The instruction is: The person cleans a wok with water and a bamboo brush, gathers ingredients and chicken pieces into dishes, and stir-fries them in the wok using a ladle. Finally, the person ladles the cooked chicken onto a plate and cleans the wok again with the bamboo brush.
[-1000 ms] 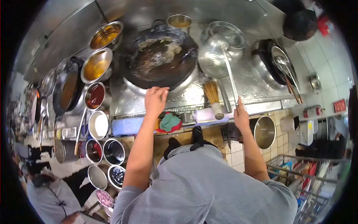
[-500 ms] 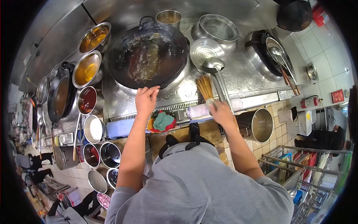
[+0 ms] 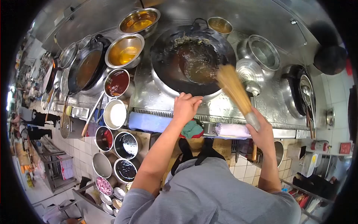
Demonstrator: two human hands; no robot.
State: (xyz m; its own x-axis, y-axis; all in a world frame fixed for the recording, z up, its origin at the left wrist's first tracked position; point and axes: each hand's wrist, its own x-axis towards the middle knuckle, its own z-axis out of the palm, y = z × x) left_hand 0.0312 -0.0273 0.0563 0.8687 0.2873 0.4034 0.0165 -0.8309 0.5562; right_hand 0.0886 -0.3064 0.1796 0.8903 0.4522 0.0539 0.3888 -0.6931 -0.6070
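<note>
While the left hand (image 3: 184,108) pinches the rim of the round black metal wok (image 3: 164,80) on the wet steel stovetop (image 3: 143,93), the right hand (image 3: 263,130) grips a tan bristle brush (image 3: 235,89).

Bright, even indoor light; white glare on the steel; fisheye edges bow and darken to black.

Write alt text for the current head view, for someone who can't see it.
A cook's right hand holds a bristle brush at the right edge of a large dark wok with liquid inside; the left hand is at its near rim. A strainer and ladle lie to the right.
</note>
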